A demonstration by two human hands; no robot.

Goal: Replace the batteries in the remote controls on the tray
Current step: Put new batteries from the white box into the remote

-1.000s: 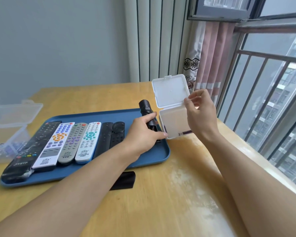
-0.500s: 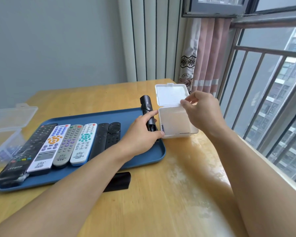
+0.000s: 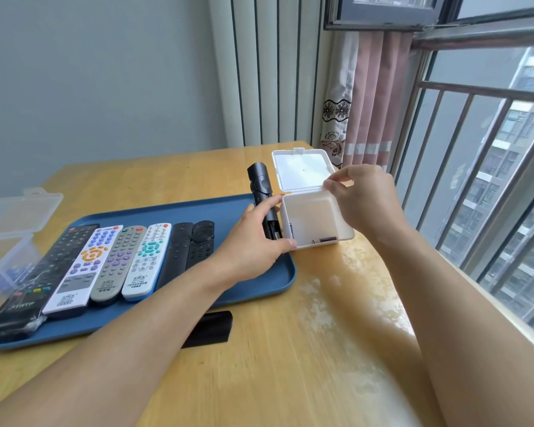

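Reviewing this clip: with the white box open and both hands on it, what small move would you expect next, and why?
Probably the right hand dips into the white box to pick out a battery. Its lid stands open, the left hand steadies the box's near corner, and the black remote beside it lies with its battery bay uncovered.

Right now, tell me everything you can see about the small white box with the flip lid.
The small white box looks like translucent white plastic, squarish with rounded corners. Its hinged lid stands open, tilted back, with a small latch tab on its far edge. It sits on the wooden table beside the blue tray. Inside, something small and dark lies at the near wall. The left hand touches its near left corner; the right hand pinches its far right rim.
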